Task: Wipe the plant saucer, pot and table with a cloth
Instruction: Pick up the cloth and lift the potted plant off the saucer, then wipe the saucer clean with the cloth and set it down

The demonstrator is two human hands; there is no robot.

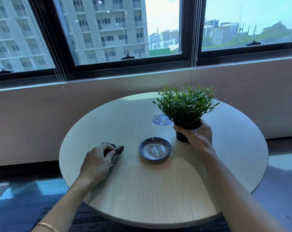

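A small blue-rimmed saucer [155, 148] with pale smears inside sits near the middle of the round wooden table [158, 190]. My left hand [98, 160] rests on the table to the saucer's left and grips a crumpled dark cloth [118, 151]. My right hand [198, 136] holds the black pot [181, 137] of a leafy green plant [185, 105], to the right of and just behind the saucer. Whether the pot's base touches the table I cannot tell.
A round blue sticker [160, 120] lies on the table behind the saucer, partly under the leaves. A wall with a window ledge [141, 76] runs close behind the table. Blue carpet [24, 198] lies at the lower left.
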